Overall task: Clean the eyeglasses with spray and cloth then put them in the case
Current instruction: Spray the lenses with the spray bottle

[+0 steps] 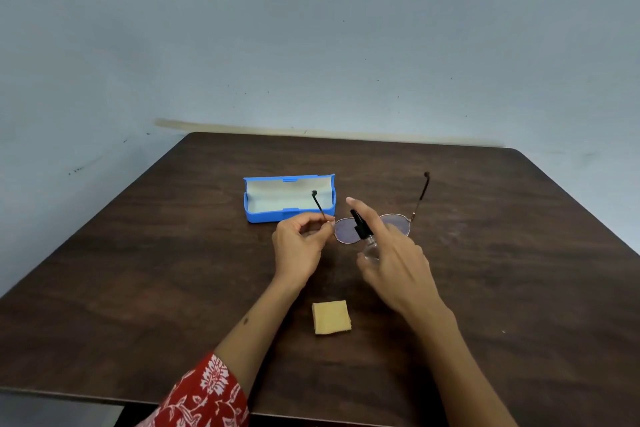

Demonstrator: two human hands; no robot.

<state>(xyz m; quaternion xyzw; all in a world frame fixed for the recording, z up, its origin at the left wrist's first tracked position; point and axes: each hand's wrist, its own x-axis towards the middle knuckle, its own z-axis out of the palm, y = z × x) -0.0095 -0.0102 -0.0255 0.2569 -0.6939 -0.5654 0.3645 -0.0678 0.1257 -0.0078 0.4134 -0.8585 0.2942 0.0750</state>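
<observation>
The open blue case (289,199) sits at the back of the brown table (138,253), with the glasses (374,227) held just in front of it, so the way in is blocked there. The yellow cloth (331,317) lies alone near the front edge. Both sides of the table have lots of room.

Looks like a plain room in somebody's home, not a shop or lab. The dark brown wood-grain counter (519,253) with rounded corners fills the lower half of the frame and sits pushed against a bare pale blue-grey painted wall (311,28) that takes up the whole top half. That wall is scuffed, with small dark specks and a yellowish-brown smear running right along the counter's far edge. A red floral-print sleeve (204,395) at the bottom left adds to the everyday household feel.
</observation>
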